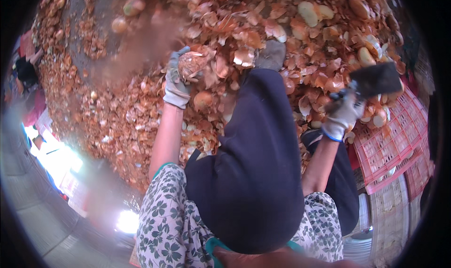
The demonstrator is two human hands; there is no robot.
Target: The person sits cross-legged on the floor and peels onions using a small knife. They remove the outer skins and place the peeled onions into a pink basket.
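Observation:
My left hand [175,84], in a light knit glove with a grey palm, grips an unpeeled brown onion [193,64] with loose dry skin on it. It is above a deep layer of onion skins [141,102]. Off to the right, my gloved right hand [343,113] is shut on a dark, broad-bladed knife [377,78], probably a cleaver. Motion blurs the knife, and its handle is mostly hidden by my fingers. The blade is well apart from the onion. A whole onion [203,101] lies just below my left hand.
My dark-clad knee [262,120] rises between my hands. Peeled onions [308,14] lie among the skins at the upper right. Red plastic crates [391,141] stand at the right edge. At far left, another person [33,91] is partly visible.

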